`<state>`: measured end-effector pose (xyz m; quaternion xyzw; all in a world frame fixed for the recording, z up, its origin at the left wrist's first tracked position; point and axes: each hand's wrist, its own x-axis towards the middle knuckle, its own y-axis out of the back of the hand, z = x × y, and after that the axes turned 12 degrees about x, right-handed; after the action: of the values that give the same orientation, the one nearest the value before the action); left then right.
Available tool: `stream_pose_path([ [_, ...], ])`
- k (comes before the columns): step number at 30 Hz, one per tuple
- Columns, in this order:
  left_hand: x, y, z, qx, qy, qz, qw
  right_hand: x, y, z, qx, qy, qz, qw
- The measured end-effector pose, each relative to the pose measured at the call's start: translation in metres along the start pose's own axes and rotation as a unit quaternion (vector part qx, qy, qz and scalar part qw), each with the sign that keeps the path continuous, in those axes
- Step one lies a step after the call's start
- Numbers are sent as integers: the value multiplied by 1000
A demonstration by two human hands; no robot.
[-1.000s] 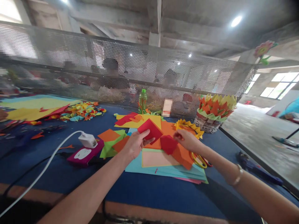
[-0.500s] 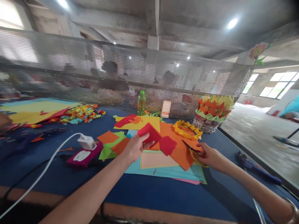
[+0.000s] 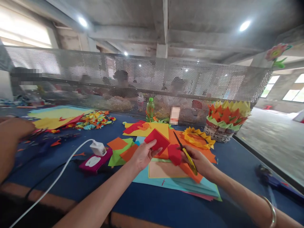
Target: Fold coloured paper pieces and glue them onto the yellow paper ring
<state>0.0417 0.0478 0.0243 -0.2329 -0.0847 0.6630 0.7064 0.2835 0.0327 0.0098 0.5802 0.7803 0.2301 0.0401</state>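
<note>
Between the thumb and fingers of my left hand (image 3: 143,155) is a square piece of red paper (image 3: 154,139), raised over the paper pile. My right hand (image 3: 198,161) grips a pair of scissors (image 3: 188,158) with yellow handles and dark blades, which point up and away from me. The blades are close to the red paper but apart from it. Another red paper piece (image 3: 174,154) lies under the scissors on orange sheets (image 3: 210,155). Light blue sheets (image 3: 154,185) form the bottom of the pile. A ring of folded yellow paper points (image 3: 190,140) rests just behind my right hand.
A woven basket (image 3: 219,133) with folded paper points stands at the back right. Near it are a glue gun (image 3: 273,182) and a green bottle (image 3: 150,110). A magenta power strip (image 3: 95,163) with a white charger (image 3: 98,148) sits left. Another person's arm (image 3: 14,136) reaches in.
My right hand has lifted the scissors off the orange paper and brought them leftward, nearer the red paper. My view has shifted slightly, and the other person's arm shows more at left.
</note>
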Motion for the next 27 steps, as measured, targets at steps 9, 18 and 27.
stream_pose_path([
  [9, -5, -6, 1, -38, 4, -1, 999, -21, 10, -8, -110, -23, -7, 994],
  [18, -11, -9, -1, -64, 15, -33, 997, -28, 9, -32, -182, -33, -69, 980],
  [27, -13, -11, -1, -61, 26, -67, 996, -26, 4, -41, -183, -38, -85, 979],
])
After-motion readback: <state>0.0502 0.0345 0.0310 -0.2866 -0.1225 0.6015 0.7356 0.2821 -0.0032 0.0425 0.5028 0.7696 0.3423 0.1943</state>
